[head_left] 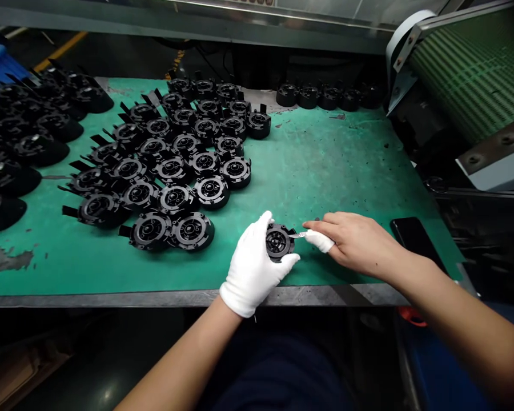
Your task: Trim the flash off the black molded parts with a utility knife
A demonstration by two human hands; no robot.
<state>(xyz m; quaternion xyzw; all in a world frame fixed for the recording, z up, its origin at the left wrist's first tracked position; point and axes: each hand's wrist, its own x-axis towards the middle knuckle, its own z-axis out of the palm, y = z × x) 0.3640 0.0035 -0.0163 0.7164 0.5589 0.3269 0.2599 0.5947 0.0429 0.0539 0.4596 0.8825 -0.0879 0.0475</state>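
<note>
My left hand (pixel 252 262), in a white glove, is closed around a round black plastic part (pixel 279 241) near the table's front edge. The part's ringed face, with slots in it, is turned up toward me. My right hand (pixel 355 242) is bare except for a white covering on the thumb. Between its thumb and forefinger it pinches a small knife blade (pixel 298 234). The blade's tip meets the right rim of the black part. Whatever handle the blade has is hidden by my fingers.
Many similar black parts (pixel 191 230) stand in rows on the green tabletop (pixel 317 160), left of my hands. Several more (pixel 308 96) line the back edge. A black phone (pixel 417 242) lies at the right. A green conveyor belt (pixel 475 68) juts in at upper right.
</note>
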